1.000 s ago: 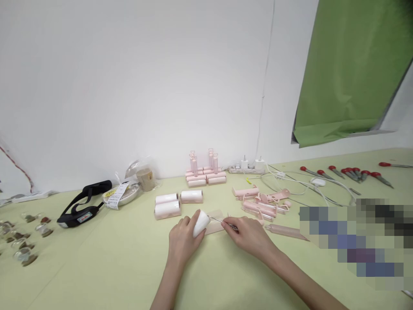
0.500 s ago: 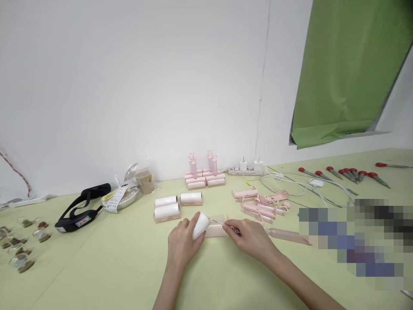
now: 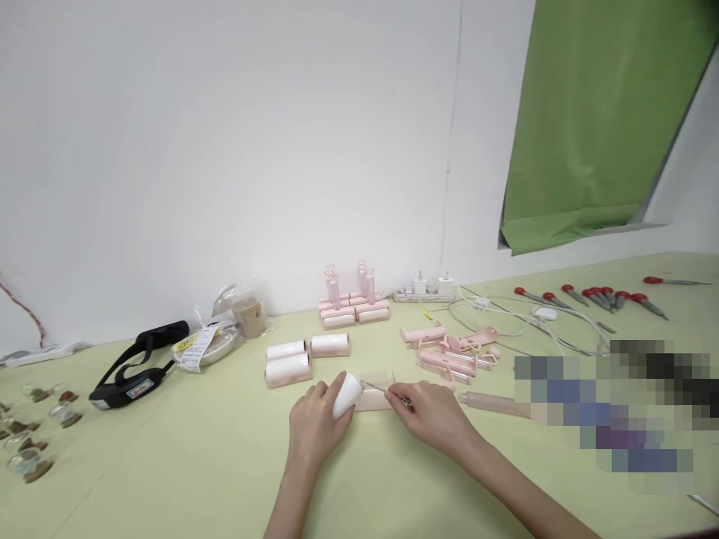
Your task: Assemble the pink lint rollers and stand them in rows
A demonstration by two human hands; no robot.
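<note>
My left hand (image 3: 314,421) is closed around a white lint roller roll (image 3: 347,394), holding it tilted with one end towards the right. My right hand (image 3: 437,413) pinches a thin metal tool (image 3: 373,386) whose tip meets or nearly meets that end of the roll; the fingers hide most of its handle. Just behind and between the hands lies a translucent pink case (image 3: 374,402). Three white rolls in pink holders, one of them nearest (image 3: 288,368), sit beyond my left hand. Pink lint roller handles and frames (image 3: 446,362) are heaped beyond my right hand.
Against the wall stand several pink lint rollers (image 3: 355,311), with a power strip (image 3: 424,296) and white cables (image 3: 525,322) beside them. Red-ended tools (image 3: 601,298) lie far right. Left are a black head strap (image 3: 140,363), a food container (image 3: 216,346), a cup (image 3: 248,318) and small glass domes (image 3: 64,412).
The view has shifted slightly, so everything sits a little further left. Both hands keep their grips, and the tool stays at the end of the roll.
</note>
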